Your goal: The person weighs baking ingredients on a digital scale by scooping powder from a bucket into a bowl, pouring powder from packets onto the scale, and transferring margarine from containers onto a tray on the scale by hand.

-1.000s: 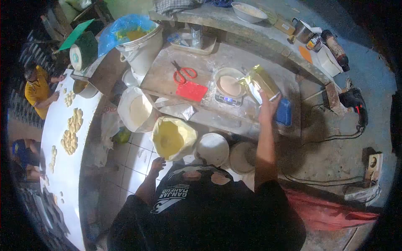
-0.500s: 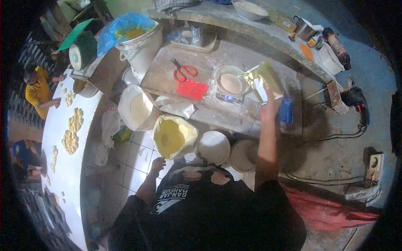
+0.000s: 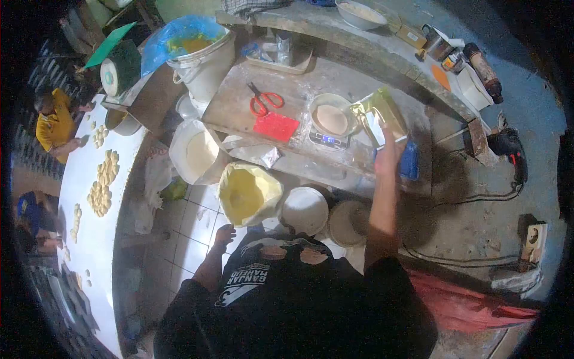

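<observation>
My right hand (image 3: 388, 151) grips a gold foil packet (image 3: 391, 110) by its lower end, its other end tilted toward the bowl. Beside the packet, a round bowl (image 3: 318, 119) with pale powder in it rests on a digital kitchen scale (image 3: 329, 141) whose display is lit. My left hand (image 3: 224, 234) hangs low with its fingers curled and nothing visible in them, near a container lined with a yellowish bag (image 3: 263, 173). Red-handled scissors (image 3: 263, 105) and a red packet (image 3: 276, 126) lie on the wooden table left of the scale.
A tub of white powder (image 3: 200, 157) and a white round lid (image 3: 305, 211) stand below the table edge. A white bucket (image 3: 206, 75) is behind. At left, people work at a white table (image 3: 95, 251) bearing dough pieces (image 3: 98, 197). A power drill (image 3: 508, 149) lies right.
The view has shifted slightly. My right hand still holds the foil packet beside the bowl, and my left hand stays low by the lined container.
</observation>
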The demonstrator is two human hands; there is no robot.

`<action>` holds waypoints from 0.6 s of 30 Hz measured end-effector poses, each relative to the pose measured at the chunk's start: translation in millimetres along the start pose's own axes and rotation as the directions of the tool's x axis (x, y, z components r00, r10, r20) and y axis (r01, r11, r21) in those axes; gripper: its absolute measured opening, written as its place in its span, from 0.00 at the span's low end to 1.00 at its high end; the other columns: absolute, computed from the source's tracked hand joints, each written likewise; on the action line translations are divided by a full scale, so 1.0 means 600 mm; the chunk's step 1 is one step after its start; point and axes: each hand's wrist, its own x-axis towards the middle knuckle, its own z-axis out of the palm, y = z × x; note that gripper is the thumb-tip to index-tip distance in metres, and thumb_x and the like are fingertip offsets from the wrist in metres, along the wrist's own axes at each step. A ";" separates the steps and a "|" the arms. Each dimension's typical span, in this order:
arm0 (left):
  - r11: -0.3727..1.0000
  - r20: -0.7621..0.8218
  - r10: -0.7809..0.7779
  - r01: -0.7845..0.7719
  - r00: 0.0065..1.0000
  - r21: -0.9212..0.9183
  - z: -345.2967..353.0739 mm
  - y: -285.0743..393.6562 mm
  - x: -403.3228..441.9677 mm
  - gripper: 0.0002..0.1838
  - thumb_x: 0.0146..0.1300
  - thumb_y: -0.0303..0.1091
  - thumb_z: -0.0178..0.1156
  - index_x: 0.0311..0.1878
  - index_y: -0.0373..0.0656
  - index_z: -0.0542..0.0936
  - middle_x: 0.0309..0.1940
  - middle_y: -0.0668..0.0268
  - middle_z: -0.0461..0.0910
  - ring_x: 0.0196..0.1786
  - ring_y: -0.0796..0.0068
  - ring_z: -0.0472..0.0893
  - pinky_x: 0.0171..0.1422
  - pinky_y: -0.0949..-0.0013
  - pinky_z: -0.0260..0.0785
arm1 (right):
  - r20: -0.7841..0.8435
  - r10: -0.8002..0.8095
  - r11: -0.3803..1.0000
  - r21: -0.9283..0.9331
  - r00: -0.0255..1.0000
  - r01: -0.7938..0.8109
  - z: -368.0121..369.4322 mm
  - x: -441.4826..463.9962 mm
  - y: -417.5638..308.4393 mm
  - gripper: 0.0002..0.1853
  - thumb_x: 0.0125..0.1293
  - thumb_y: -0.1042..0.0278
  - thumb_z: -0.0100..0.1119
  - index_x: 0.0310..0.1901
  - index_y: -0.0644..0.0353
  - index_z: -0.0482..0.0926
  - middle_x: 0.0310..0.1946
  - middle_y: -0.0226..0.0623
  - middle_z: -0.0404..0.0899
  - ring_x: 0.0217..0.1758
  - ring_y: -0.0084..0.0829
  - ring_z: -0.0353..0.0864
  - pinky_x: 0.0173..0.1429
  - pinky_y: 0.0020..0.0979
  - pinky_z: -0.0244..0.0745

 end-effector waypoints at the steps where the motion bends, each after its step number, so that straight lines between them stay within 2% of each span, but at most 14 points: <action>1: 1.000 0.000 -0.001 0.001 1.000 0.001 -0.002 -0.005 0.003 0.21 0.66 0.49 0.62 0.51 0.41 0.78 0.36 0.65 0.80 0.33 0.76 0.80 0.29 0.76 0.69 | -0.022 0.048 0.996 0.070 0.999 -0.047 -0.004 0.004 0.005 0.40 0.55 0.70 0.72 0.67 0.63 0.60 0.58 0.43 0.73 0.58 0.36 0.76 0.62 0.36 0.71; 2: 0.998 -0.015 -0.010 0.011 1.000 0.058 0.000 -0.004 0.002 0.24 0.65 0.51 0.62 0.54 0.42 0.76 0.39 0.63 0.81 0.37 0.73 0.80 0.35 0.70 0.71 | -0.023 0.049 0.996 0.070 0.999 -0.047 0.002 -0.002 -0.003 0.40 0.55 0.70 0.72 0.67 0.63 0.60 0.58 0.43 0.73 0.58 0.36 0.76 0.62 0.36 0.71; 3: 0.993 -0.030 -0.018 0.021 0.999 0.115 0.001 -0.003 0.002 0.27 0.64 0.53 0.62 0.57 0.42 0.75 0.43 0.61 0.81 0.40 0.69 0.81 0.41 0.65 0.73 | -0.011 0.040 0.995 0.092 0.999 -0.039 0.009 -0.008 -0.011 0.36 0.58 0.71 0.69 0.65 0.64 0.61 0.56 0.42 0.74 0.57 0.36 0.78 0.61 0.34 0.73; 4: 0.993 -0.031 -0.019 0.023 0.999 0.116 0.001 -0.002 0.000 0.27 0.64 0.53 0.62 0.57 0.42 0.75 0.43 0.61 0.81 0.40 0.69 0.81 0.41 0.65 0.73 | 0.001 0.032 0.993 0.114 0.999 -0.032 0.015 -0.014 -0.019 0.31 0.62 0.71 0.66 0.64 0.65 0.63 0.55 0.41 0.75 0.56 0.35 0.79 0.59 0.33 0.75; 5: 0.995 -0.009 -0.006 0.007 1.000 0.099 0.001 -0.002 -0.001 0.26 0.65 0.53 0.62 0.56 0.42 0.75 0.43 0.61 0.81 0.41 0.69 0.81 0.41 0.65 0.73 | 0.000 0.035 0.993 0.114 0.999 -0.035 0.009 -0.011 -0.015 0.31 0.62 0.71 0.66 0.64 0.65 0.63 0.55 0.41 0.75 0.56 0.35 0.79 0.59 0.33 0.75; 7: 0.997 0.011 0.007 -0.008 1.000 0.082 0.000 -0.001 -0.002 0.26 0.65 0.53 0.61 0.56 0.42 0.76 0.43 0.61 0.81 0.41 0.69 0.81 0.41 0.65 0.73 | 0.087 0.219 0.938 0.255 0.972 -0.234 -0.003 -0.003 -0.010 0.32 0.63 0.70 0.65 0.65 0.67 0.61 0.56 0.42 0.75 0.55 0.36 0.80 0.59 0.34 0.76; 11: 0.993 -0.009 -0.035 0.036 0.999 0.109 -0.002 -0.001 0.001 0.26 0.65 0.54 0.61 0.56 0.42 0.75 0.44 0.61 0.81 0.43 0.68 0.81 0.43 0.64 0.73 | 0.044 0.125 0.982 0.137 0.991 -0.130 0.009 -0.016 -0.016 0.38 0.61 0.68 0.68 0.68 0.68 0.59 0.60 0.45 0.72 0.61 0.39 0.76 0.64 0.36 0.71; 12: 0.991 -0.012 -0.042 0.044 0.999 0.125 -0.002 -0.001 0.002 0.27 0.65 0.54 0.61 0.57 0.42 0.75 0.44 0.61 0.81 0.43 0.68 0.81 0.43 0.64 0.73 | -0.054 0.034 0.985 -0.165 0.998 -0.043 0.011 -0.018 -0.012 0.41 0.59 0.67 0.69 0.69 0.69 0.57 0.62 0.46 0.70 0.63 0.40 0.73 0.67 0.36 0.68; 13: 0.991 -0.010 -0.042 0.043 0.999 0.127 -0.003 -0.002 0.004 0.27 0.65 0.54 0.61 0.57 0.42 0.75 0.44 0.61 0.81 0.43 0.68 0.81 0.43 0.64 0.73 | -0.122 -0.082 0.889 -0.458 0.989 0.017 0.011 -0.020 -0.007 0.44 0.57 0.66 0.70 0.70 0.70 0.55 0.64 0.48 0.68 0.65 0.41 0.70 0.69 0.37 0.64; 14: 0.989 -0.013 -0.047 0.048 0.999 0.138 -0.002 0.001 0.001 0.28 0.65 0.55 0.61 0.57 0.42 0.75 0.44 0.61 0.81 0.43 0.68 0.80 0.43 0.64 0.73 | -0.124 -0.074 0.750 -0.661 0.990 -0.026 0.014 -0.026 -0.013 0.48 0.54 0.66 0.72 0.71 0.70 0.53 0.66 0.49 0.65 0.68 0.41 0.66 0.71 0.36 0.60; 15: 0.988 -0.016 -0.051 0.053 0.999 0.147 0.000 0.005 -0.001 0.28 0.65 0.55 0.61 0.58 0.42 0.75 0.44 0.61 0.80 0.43 0.68 0.80 0.43 0.63 0.73 | -0.126 -0.075 0.749 -0.662 0.989 -0.027 0.017 -0.030 -0.022 0.48 0.54 0.66 0.72 0.71 0.70 0.53 0.66 0.49 0.65 0.68 0.41 0.66 0.71 0.36 0.60; 16: 0.988 -0.017 -0.050 0.052 0.999 0.145 0.003 0.008 -0.003 0.28 0.65 0.55 0.61 0.58 0.42 0.75 0.44 0.61 0.80 0.43 0.68 0.80 0.43 0.63 0.73 | -0.065 -0.048 0.822 -0.569 0.997 0.003 0.020 -0.035 -0.032 0.49 0.53 0.65 0.73 0.71 0.71 0.53 0.65 0.51 0.65 0.67 0.42 0.67 0.70 0.36 0.61; 17: 0.995 -0.025 -0.015 0.018 1.000 0.097 0.007 0.009 -0.007 0.25 0.65 0.52 0.62 0.54 0.43 0.76 0.40 0.64 0.80 0.38 0.72 0.80 0.37 0.69 0.71 | 0.002 -0.026 0.884 -0.466 1.000 0.024 0.026 -0.040 -0.035 0.49 0.53 0.64 0.73 0.71 0.72 0.52 0.64 0.54 0.65 0.65 0.42 0.69 0.70 0.36 0.62; 18: 0.999 -0.036 0.018 -0.017 0.999 0.048 0.009 0.011 -0.012 0.21 0.65 0.50 0.62 0.51 0.43 0.77 0.36 0.66 0.80 0.33 0.76 0.79 0.30 0.74 0.69 | -0.088 -0.042 0.928 -0.373 0.995 0.006 0.035 -0.047 -0.031 0.44 0.54 0.66 0.72 0.69 0.68 0.57 0.62 0.49 0.68 0.63 0.40 0.71 0.68 0.36 0.65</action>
